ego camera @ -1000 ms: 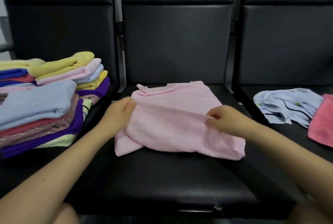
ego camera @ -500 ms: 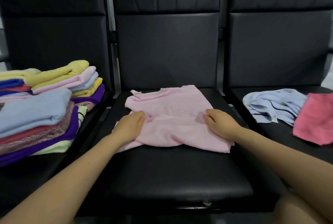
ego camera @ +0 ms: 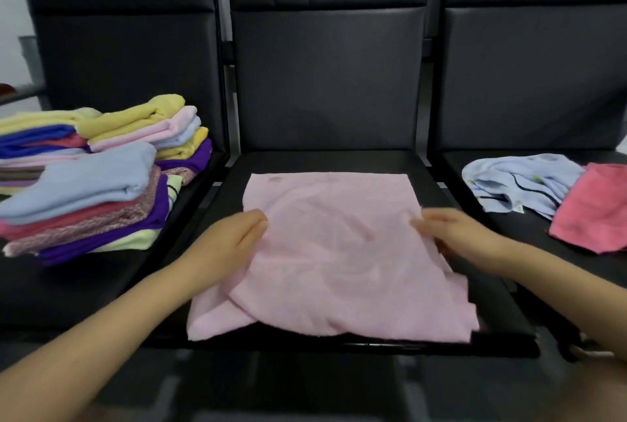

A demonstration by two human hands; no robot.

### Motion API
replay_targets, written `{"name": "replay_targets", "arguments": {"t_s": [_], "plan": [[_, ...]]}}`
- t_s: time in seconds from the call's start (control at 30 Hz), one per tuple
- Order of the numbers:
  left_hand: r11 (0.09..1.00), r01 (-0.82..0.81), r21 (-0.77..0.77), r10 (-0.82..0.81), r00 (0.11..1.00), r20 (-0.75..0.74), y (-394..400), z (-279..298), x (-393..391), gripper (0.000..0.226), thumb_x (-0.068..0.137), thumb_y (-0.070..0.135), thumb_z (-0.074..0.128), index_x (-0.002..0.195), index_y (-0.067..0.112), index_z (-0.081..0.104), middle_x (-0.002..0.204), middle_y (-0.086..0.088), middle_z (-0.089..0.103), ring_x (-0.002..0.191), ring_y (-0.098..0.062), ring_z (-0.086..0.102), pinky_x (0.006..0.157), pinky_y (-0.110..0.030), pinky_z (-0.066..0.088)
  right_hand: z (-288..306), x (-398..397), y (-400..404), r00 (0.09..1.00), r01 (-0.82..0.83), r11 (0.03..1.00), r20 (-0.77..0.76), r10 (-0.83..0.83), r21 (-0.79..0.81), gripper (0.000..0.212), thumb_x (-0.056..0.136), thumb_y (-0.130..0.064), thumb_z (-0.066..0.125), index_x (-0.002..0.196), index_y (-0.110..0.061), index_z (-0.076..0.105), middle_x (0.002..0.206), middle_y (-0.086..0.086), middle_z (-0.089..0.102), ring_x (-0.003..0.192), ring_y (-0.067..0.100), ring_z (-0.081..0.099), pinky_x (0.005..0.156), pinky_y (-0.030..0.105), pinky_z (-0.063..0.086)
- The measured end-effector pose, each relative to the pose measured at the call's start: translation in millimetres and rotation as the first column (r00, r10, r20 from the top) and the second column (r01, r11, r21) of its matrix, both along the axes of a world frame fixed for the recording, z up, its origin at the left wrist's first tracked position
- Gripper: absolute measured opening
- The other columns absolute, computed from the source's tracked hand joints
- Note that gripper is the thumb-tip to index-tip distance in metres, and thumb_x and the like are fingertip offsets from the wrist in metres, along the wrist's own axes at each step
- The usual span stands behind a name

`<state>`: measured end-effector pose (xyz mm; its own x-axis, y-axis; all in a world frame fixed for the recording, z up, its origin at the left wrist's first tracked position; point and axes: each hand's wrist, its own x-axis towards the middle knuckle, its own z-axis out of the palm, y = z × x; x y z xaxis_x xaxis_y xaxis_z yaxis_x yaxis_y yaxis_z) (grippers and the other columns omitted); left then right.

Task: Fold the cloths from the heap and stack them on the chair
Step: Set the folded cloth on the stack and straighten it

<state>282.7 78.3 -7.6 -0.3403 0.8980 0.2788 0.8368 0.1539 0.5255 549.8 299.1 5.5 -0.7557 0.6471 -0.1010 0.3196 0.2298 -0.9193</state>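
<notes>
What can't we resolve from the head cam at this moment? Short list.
- Right hand: motion-blurred in the head view; its grip on the pink cloth can't be read.
- Left hand: fingertips lie at the cloth's edge; whether any tuck under is unclear.
- Folded stack: cut off by the left frame edge, so no full count.
- Red cloth: cut by the right edge.
- Middle seat: largely covered by the pink cloth.
</notes>
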Motion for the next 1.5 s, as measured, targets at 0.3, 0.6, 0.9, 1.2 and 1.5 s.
{"name": "replay_targets", "arguments": {"t_s": [0.3, 0.6, 0.9, 1.2, 1.5], "plan": [[0.992, -0.103, -0.077, 0.100, 0.994, -0.043, 51, 53, -44, 0.017, 0.102, 0.021, 0.041, 0.098, 0.029, 0.055, 0.090, 0.011, 0.059, 0.084, -0.004, 0.055, 0.067, -0.018, 0.041, 62, -45, 45, 0.802, 0.450, 0.853, -0.301, -0.516, -0.264, 0.017, 0.093, -0.022, 0.055, 0.088, -0.011, 0.067, 0.066, -0.003, 0.067, 0.069, 0.017, 0.059, 0.063, 0.028, 0.042], [0.911, -0.400, -0.098, 0.388, 0.913, -0.123, 141, 27, -115, 0.022, 0.098, 0.021, 0.046, 0.102, 0.016, 0.068, 0.093, -0.001, 0.065, 0.086, -0.017, 0.060, 0.079, -0.034, 0.053, -11, -94, 126, 0.816, 0.506, 0.761, 0.061, -0.575, 0.406, 0.040, 0.101, -0.032, 0.039, 0.078, -0.007, 0.060, 0.084, 0.014, 0.062, 0.086, 0.034, 0.059, 0.070, 0.032, 0.037], [0.894, -0.449, -0.008, 0.445, 0.888, -0.117, 170, -49, -152, 0.021, 0.094, 0.026, 0.053, 0.104, 0.016, 0.069, 0.112, -0.009, 0.060, 0.108, -0.029, 0.053, 0.088, -0.041, 0.048, -49, -113, 137, 0.807, 0.177, 0.595, 0.230, -0.544, 0.784, 0.030, 0.094, -0.023, 0.047, 0.119, -0.010, 0.056, 0.121, 0.013, 0.050, 0.118, 0.030, 0.042, 0.081, 0.036, 0.039], [0.929, -0.274, -0.247, 0.278, 0.960, -0.022, 150, -26, -149, 0.018, 0.089, 0.021, 0.061, 0.106, 0.028, 0.060, 0.110, 0.002, 0.058, 0.102, -0.021, 0.055, 0.087, -0.034, 0.046, -43, -102, 139, 0.947, 0.219, 0.850, 0.105, -0.303, 0.479, 0.011, 0.088, -0.019, 0.062, 0.077, -0.018, 0.065, 0.064, -0.007, 0.056, 0.066, 0.014, 0.052, 0.060, 0.026, 0.040], [0.893, -0.428, 0.137, 0.400, 0.896, 0.192, 101, 19, -120, 0.015, 0.093, 0.019, 0.061, 0.094, 0.008, 0.071, 0.086, -0.007, 0.065, 0.085, -0.025, 0.059, 0.070, -0.031, 0.044, -9, -91, 93, 0.888, 0.446, 0.856, -0.248, -0.388, 0.260, 0.050, 0.091, -0.021, 0.061, 0.052, -0.016, 0.031, 0.049, -0.001, 0.024, 0.047, 0.012, 0.023, 0.044, 0.022, 0.021]]}}
